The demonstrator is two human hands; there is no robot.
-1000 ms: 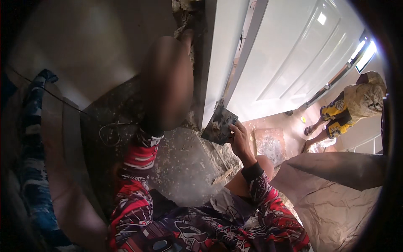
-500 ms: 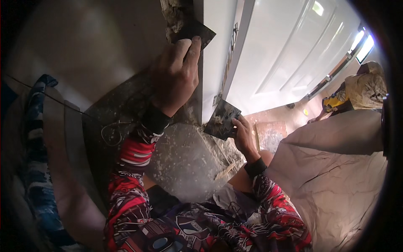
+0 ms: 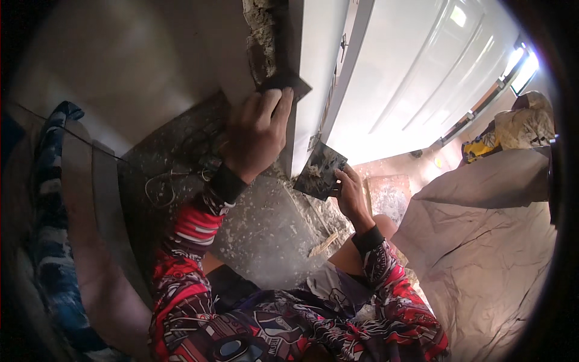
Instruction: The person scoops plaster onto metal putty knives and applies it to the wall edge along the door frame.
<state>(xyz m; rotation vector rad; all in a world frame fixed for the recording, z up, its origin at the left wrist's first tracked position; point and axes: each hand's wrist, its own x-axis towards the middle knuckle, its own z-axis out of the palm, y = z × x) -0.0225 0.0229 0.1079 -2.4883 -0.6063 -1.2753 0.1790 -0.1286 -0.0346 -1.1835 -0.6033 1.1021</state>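
Observation:
My left hand (image 3: 258,123) grips a dark flat scraper blade (image 3: 291,84) and presses it near the strip of rough, grey-brown plaster (image 3: 262,45) beside the white door frame (image 3: 301,90). The fingertips lie along the blade's near edge; its handle, if any, is hidden. Lower and to the right, my right hand (image 3: 351,193) pinches the side of a second dark square plate (image 3: 319,172), tilted with its face up. Pale lumps of filler stick to that plate. Its corner is close to the foot of the frame.
A white panelled door (image 3: 416,72) stands open at right. Tan sheeting (image 3: 482,259) covers something at lower right. Spattered flooring (image 3: 259,223) lies below me, with a thin looped cord (image 3: 160,190) at left. A blue-and-white rolled cloth (image 3: 57,241) runs along the far left.
My left hand and its blade have moved down along the plaster strip, toward me, baring more of it above. My right hand and its plate have hardly shifted.

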